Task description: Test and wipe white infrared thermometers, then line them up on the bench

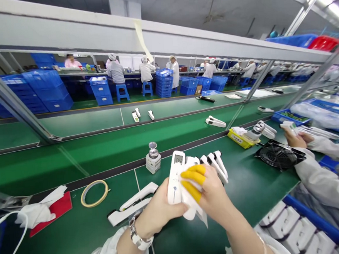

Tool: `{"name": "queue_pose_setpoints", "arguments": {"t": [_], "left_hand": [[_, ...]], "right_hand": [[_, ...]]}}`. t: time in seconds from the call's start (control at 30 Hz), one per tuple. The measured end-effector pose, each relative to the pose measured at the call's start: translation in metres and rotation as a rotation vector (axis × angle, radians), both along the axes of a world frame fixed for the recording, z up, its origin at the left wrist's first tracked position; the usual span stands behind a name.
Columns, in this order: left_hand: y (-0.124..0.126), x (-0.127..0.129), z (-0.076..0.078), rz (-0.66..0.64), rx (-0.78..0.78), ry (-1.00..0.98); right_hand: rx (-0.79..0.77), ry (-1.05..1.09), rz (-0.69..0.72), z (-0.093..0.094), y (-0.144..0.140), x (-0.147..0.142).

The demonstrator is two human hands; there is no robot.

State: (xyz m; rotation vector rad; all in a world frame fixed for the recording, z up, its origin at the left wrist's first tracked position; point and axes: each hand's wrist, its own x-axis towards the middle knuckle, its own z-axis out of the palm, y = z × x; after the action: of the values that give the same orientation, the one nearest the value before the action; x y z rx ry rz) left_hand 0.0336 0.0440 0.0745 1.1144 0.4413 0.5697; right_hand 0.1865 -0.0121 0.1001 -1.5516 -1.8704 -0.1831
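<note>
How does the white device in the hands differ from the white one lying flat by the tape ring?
The held device stands nearly upright, gripped by the left hand and the right hand; the flat device lies on the green bench, untouched. The held device shows a small screen near its top; no screen shows on the flat device. A white cloth wraps the held device's side; the flat device is bare. Both are white, long and slim.

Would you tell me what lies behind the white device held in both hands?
Behind the white device several similar white units lie in a row on the green table. The right hand and a white cloth cover their near ends.
</note>
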Motion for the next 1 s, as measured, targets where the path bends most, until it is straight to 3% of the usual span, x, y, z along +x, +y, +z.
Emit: {"name": "queue_pose_setpoints", "arguments": {"t": [0.1,0.23,0.37,0.5,0.73,1.0], "left_hand": [[0.000,0.000,0.001,-0.031,0.010,-0.040],[0.001,-0.003,0.005,-0.028,0.094,0.024],[0.003,-0.008,0.012,-0.014,0.123,0.105],[0.003,-0.008,0.016,0.028,0.108,0.202],[0.002,-0.005,0.014,0.070,0.133,0.260],[-0.004,-0.002,0.013,0.119,0.167,0.336]], "right_hand": [[-0.145,-0.048,0.128,0.005,-0.009,0.002],[0.034,-0.080,-0.083,0.002,-0.009,0.016],[0.152,0.203,-0.221,0.000,-0.013,0.025],[0.231,0.490,-0.106,-0.005,-0.027,0.011],[0.135,0.651,-0.140,-0.015,-0.029,-0.007],[0.269,0.123,-0.203,-0.008,-0.014,0.005]]}}
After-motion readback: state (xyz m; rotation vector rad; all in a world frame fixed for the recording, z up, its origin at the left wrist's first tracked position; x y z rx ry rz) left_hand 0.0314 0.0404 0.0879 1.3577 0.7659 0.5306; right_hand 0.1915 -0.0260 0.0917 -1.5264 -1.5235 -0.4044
